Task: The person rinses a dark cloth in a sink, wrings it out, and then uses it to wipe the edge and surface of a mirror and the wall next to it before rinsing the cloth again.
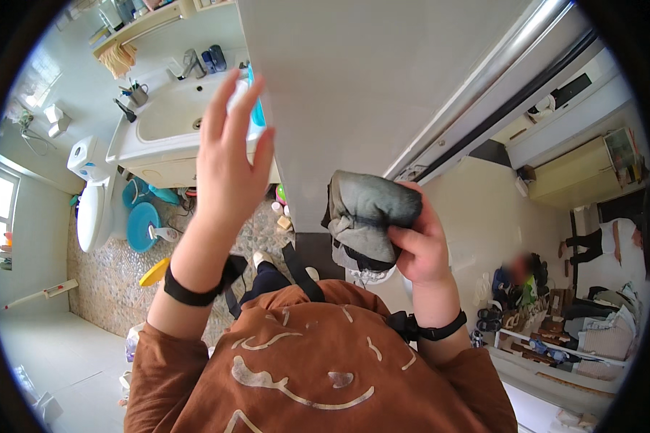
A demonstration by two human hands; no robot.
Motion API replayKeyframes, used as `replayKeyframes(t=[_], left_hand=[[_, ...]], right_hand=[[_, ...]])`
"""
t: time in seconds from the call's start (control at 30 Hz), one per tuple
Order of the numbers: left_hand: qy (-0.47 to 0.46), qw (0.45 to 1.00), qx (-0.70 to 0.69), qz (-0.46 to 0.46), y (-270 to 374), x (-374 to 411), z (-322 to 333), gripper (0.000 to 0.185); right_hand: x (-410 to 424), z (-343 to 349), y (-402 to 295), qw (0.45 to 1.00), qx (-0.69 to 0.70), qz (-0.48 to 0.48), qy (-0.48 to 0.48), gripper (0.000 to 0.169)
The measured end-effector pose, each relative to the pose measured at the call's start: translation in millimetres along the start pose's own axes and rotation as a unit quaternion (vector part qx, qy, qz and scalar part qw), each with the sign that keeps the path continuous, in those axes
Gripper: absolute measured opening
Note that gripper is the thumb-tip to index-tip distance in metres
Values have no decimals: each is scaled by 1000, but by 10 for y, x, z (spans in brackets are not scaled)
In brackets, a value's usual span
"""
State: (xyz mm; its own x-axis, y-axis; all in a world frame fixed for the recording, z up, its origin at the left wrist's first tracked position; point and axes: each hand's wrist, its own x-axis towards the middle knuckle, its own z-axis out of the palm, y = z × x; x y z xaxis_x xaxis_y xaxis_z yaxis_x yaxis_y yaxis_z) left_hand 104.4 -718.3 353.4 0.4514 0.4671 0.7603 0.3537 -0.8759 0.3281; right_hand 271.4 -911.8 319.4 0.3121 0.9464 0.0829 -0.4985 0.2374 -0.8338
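My right hand [422,238] is closed on a folded bundle of grey and black cloth [365,214], perhaps rolled socks. Its thumb presses the near side and the fingers go behind, partly hidden. My left hand [230,157] is raised with its fingers apart and holds nothing. From this view it overlaps the right part of the white washbasin [162,116]. The cloth bundle appears in front of the lower part of a pale wall panel [357,92], beside a metal door frame.
At left are a toilet [92,216], a blue basin [142,227] and a yellow object [154,272] on a pebble-patterned floor. A chrome faucet [194,62] stands on the washbasin. Beyond the doorway are people [609,243] and a shoe rack [563,349] with shoes.
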Motion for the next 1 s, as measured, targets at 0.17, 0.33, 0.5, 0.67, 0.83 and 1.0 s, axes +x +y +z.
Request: replayKeyframes(t=[0.17,0.33,0.5,0.67,0.83,1.0], left_hand=[[-290,810,-472,-191,254,-445,-84,48],[-344,702,-564,-266,175,-561,-62,39],[-348,694,-557,-295,105,-608,-117,46],[-221,680,-616,-331,168,-690,-102,32],[-206,669,-617,-358,218,-690,-132,34],[-194,706,-577,-363,225,-775,-49,29]], right_hand=[[-10,35,33,994,106,41,11,47],[88,221,47,995,76,59,31,47],[142,283,77,997,62,41,29,48],[146,321,93,999,-42,23,-5,56],[125,263,142,994,-80,44,-59,67],[120,241,232,989,-4,142,-48,68]])
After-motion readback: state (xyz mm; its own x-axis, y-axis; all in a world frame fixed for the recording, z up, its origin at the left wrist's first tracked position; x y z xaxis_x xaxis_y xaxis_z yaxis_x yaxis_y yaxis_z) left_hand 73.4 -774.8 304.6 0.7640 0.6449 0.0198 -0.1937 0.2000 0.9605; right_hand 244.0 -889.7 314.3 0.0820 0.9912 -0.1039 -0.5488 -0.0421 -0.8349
